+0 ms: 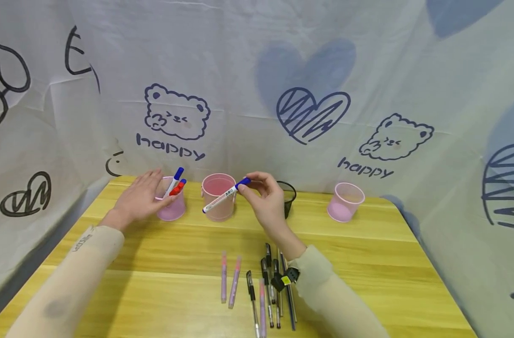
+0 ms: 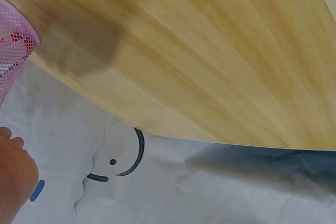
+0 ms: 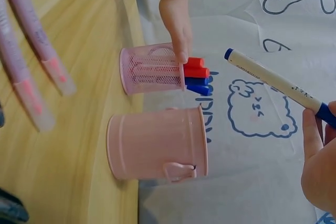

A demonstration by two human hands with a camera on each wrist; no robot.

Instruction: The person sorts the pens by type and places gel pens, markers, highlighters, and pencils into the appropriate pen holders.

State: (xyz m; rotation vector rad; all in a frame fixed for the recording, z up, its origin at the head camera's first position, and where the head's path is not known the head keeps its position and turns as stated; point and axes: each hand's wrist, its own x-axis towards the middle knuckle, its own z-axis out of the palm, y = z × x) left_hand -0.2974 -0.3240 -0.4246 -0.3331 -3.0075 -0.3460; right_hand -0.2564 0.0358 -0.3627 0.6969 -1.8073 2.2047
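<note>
My right hand [image 1: 268,202] pinches a white whiteboard marker with a blue cap [image 1: 225,195] by its capped end. The marker slants down to the left, in front of a solid pink bucket [image 1: 218,215]. In the right wrist view, the marker [image 3: 273,80] is in the air beside the bucket [image 3: 157,145]. My left hand [image 1: 140,197] is at the rim of a pink mesh cup [image 1: 172,211], its fingers fairly straight and the thumb across the near side. Several red-capped and blue-capped markers [image 3: 197,72] stand in that cup [image 3: 152,69].
Behind my right hand stands a black mesh cup [image 1: 288,192]. A second pink mesh cup [image 1: 345,206] is farther right. Pink-purple highlighters [image 1: 224,277] and several black-capped pens [image 1: 265,270] lie in front on the wooden table [image 1: 164,291]. A printed cloth [image 1: 240,61] hangs behind.
</note>
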